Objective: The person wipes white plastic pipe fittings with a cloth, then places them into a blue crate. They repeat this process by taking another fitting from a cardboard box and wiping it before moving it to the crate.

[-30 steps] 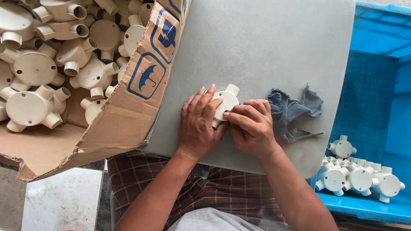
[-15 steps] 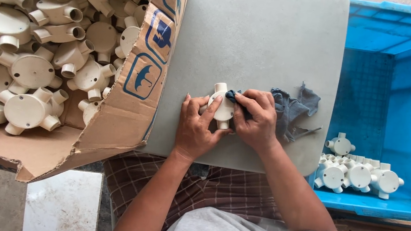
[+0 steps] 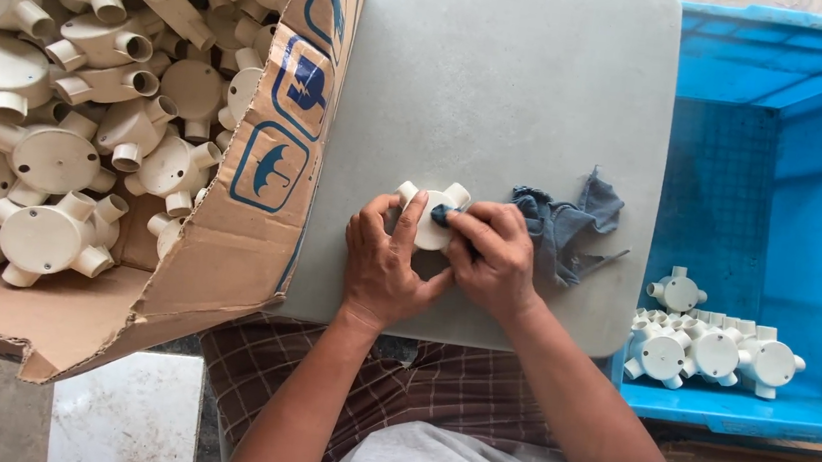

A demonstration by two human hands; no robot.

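Right now both hands meet over a cream round junction box [image 3: 429, 225] that lies on the grey bench [image 3: 506, 79], close to the near edge. The left hand [image 3: 386, 264] is curled over the box from its left side, index finger laid across the round face and thumb coming up beneath it, so the box is pinned in place. The right hand [image 3: 494, 259] is closed around a bunched corner of a dark blue-grey cloth [image 3: 560, 225], its fingertips pressing that corner against the right part of the box face. Two short spouts of the box stick out beyond the fingers on the far side. The loose remainder of the cloth trails off to the right of the right hand, lying on the bench. Left of the left hand stands an open cardboard carton [image 3: 265, 177] heaped with more cream junction boxes [image 3: 56, 157]. Right of the right hand, beyond the bench edge, sits a blue plastic crate [image 3: 794, 117] with a small cluster of white junction boxes [image 3: 711, 350] at its bottom.
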